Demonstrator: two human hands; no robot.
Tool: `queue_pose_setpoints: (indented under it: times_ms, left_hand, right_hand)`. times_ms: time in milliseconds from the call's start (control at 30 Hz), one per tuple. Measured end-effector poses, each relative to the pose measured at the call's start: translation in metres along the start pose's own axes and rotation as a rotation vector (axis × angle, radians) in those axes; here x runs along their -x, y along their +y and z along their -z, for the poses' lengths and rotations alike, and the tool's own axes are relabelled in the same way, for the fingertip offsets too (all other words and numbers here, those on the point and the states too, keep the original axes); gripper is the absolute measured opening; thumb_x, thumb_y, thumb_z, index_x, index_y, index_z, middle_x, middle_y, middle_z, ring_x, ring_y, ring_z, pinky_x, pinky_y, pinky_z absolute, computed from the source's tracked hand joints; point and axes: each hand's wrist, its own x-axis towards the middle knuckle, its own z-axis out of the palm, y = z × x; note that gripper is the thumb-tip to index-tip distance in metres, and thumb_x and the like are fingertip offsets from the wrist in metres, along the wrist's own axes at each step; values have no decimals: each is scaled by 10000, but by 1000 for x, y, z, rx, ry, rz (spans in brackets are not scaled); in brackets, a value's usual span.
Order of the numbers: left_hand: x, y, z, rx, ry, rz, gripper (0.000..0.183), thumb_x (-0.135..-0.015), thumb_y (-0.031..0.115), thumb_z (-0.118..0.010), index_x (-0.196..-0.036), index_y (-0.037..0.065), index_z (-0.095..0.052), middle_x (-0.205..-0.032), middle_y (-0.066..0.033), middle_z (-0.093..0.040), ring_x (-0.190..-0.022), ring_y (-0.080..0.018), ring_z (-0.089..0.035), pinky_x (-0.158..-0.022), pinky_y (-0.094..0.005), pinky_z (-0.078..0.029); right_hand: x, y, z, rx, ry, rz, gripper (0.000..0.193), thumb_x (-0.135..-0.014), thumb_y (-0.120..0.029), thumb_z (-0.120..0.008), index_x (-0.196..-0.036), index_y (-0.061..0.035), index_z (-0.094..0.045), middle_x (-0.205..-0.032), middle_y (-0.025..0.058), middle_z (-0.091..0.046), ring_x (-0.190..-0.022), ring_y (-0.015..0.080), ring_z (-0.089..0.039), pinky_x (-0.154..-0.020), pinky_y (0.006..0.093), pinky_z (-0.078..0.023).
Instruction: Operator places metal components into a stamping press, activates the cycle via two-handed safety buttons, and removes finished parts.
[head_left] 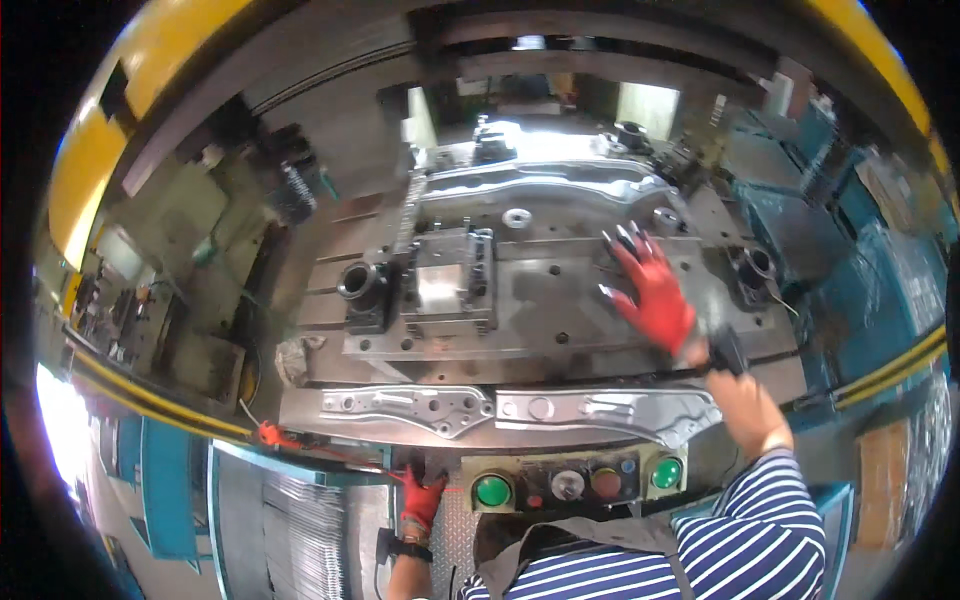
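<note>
Shirt [615, 575] is seen at five o'clock; right hand [652, 295] is spread-fingered, left hand's grip [421, 498] cannot be told; panel [405, 404] at seven, likely light, stiff, is best edge-held.

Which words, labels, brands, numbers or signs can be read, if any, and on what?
None can be read.
Control panel: any lettering is too small and blurred.
Left front metal part and right front metal part: no readable marks.
Background: too blurred to tell.
</note>
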Motion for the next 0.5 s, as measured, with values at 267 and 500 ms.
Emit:
queue_pose_setpoints:
  times_ms: [267,500]
  left_hand:
    - [31,-14,-67,405,-420,0,739,-721,13,-754,-1356,21,-377,-1233,-119,-579,-1107,-223,-572,-936,-368,-492]
    - [29,5,-69,201,-308,34,626,-712,-9,-762,-1253,28,-450,-1182,-103,-601,-1063,-208,-591,-911,-353,-507]
  right_hand:
    - [357,-16,20,-188,137,-916,539,-828,-186,-673,-1317,-25,-513,-1239,246,-559,-1128,413,-534,-972,456,-431]
    - [406,-4,-49,-503,-395,-1111,529,-783,-407,-709,-1128,-20,-607,-1022,237,-651,-987,387,-615,-856,458,-484]
